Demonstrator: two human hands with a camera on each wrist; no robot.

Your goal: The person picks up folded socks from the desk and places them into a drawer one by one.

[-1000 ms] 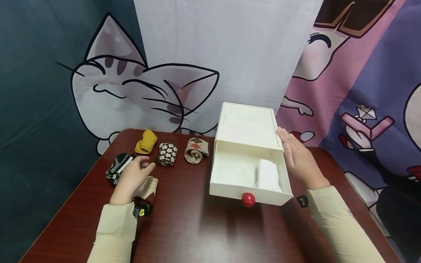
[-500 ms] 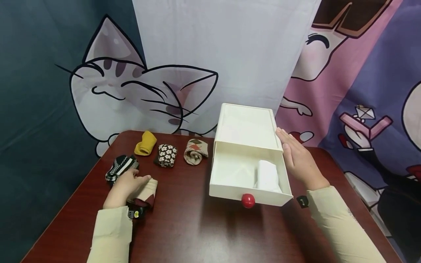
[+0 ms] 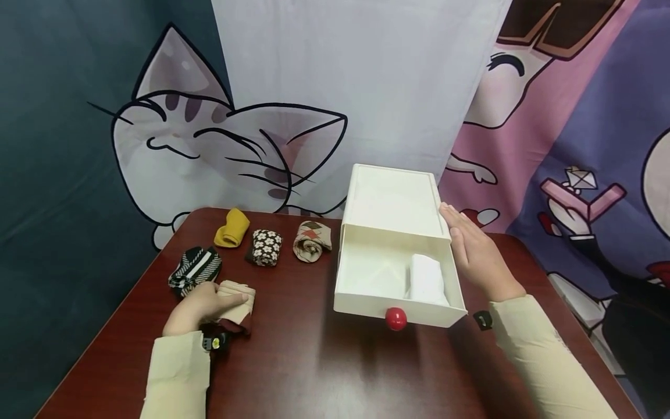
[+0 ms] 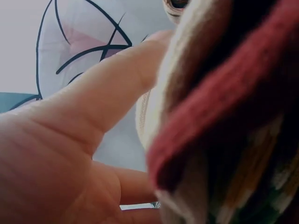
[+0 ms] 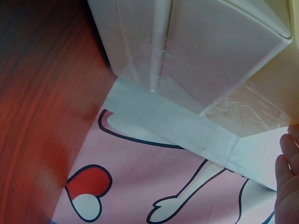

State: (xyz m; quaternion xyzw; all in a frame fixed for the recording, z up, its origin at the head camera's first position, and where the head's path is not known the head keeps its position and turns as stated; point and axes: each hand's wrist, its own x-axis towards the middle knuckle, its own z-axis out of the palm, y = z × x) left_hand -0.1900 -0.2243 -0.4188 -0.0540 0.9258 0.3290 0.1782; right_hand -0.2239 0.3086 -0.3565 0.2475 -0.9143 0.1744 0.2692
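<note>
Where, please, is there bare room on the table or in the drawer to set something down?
The table is bare in front of the drawer, between the left sleeve and right sleeve. Inside the drawer, the floor is free left of the white bundle. The table's left is crowded: the left hand holds the beige bundle beside the black-and-white bundle.

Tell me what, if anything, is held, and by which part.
The left hand pinches the folded sock by its beige part; the right hand grips nothing.

Left grip point(image 4: 74, 137) holds beige-and-red sock point(image 4: 210, 116); printed backdrop point(image 4: 79, 37) behind.
</note>
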